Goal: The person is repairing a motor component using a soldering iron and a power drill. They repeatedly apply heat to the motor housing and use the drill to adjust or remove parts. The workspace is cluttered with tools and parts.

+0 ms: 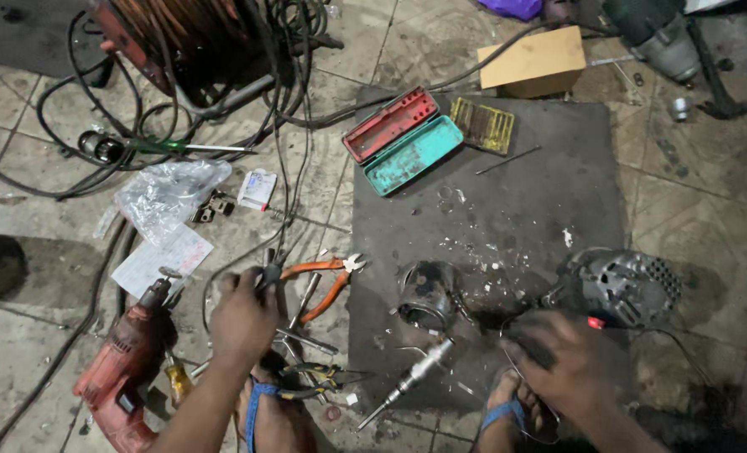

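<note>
The left hand (243, 315) has its fingers closed on a dark tool beside the orange pliers (323, 281); the right hand (558, 352) curls around something dark, its grip unclear, near the alternator (625, 285).

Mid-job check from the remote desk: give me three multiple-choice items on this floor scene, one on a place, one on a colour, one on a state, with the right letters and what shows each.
1. Where does the red power drill lie?
A. On the dark mat
B. On the tiled floor, left of the left hand
C. Inside the cardboard box

2. What colour are the handles of the pliers?
A. Orange
B. Blue
C. Green

3. In what state is the small bit case?
A. Shut
B. Lying open
C. Wrapped in plastic

Answers:
1 B: the drill rests on the tiles, just left of the left hand, off the dark mat.
2 A: both handles show orange beside the left hand.
3 B: the red half and the teal half lie spread side by side on the mat's top edge.
</note>
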